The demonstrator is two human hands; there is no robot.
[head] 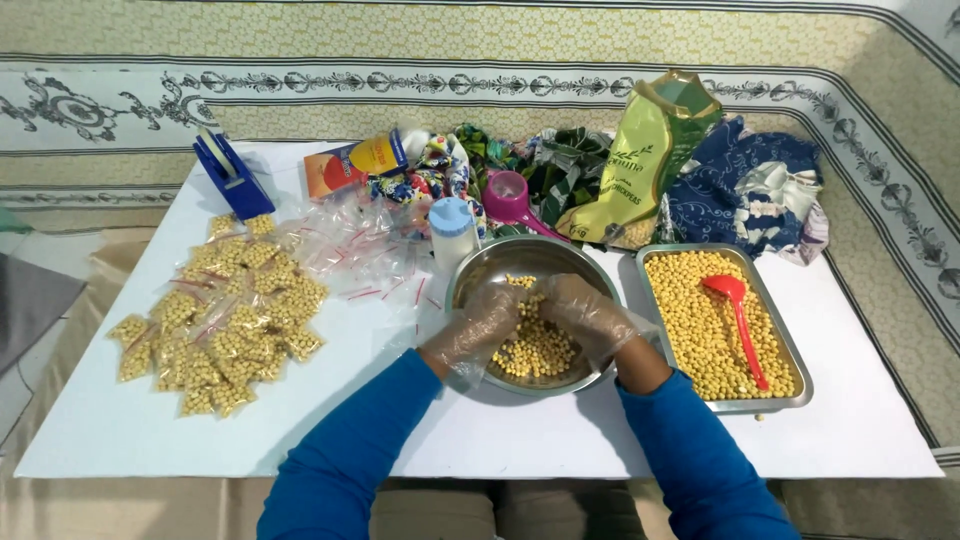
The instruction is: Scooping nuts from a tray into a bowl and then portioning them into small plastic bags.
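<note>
two hands (535, 320) working inside one round steel bowl (470, 275), both wearing thin clear gloves and blue sleeves — left hand (482, 325) and right hand (583, 312) meeting over one heap of chickpeas (535, 350) lying in the bowl's near half. fingers curling together among the peas, but hard to tell whether clamping on any or merely touching, the gloves blurring the fingertips. just right of the bowl, sitting on the white table (130, 430), one rectangular steel tray (790, 350) filled with chickpeas, one red scoop (738, 315) lying in it. well to the left, lying in a loose pile, many small filled bags (220, 320) of chickpeas — too overlapped for counting. between that pile and the bowl, lying scattered, empty clear bags (350, 250), number unclear. behind the bowl, standing: one white bottle with a blue cap (452, 232), one pink scoop (512, 200), one green pouch (645, 160) leaning open. farther left, one blue tape dispenser (232, 175) and one orange box (352, 165). along the back, bunching up, patterned cloths (745, 190), partly hidden behind the pouch. forearms being cut off by the lower edge.
</note>
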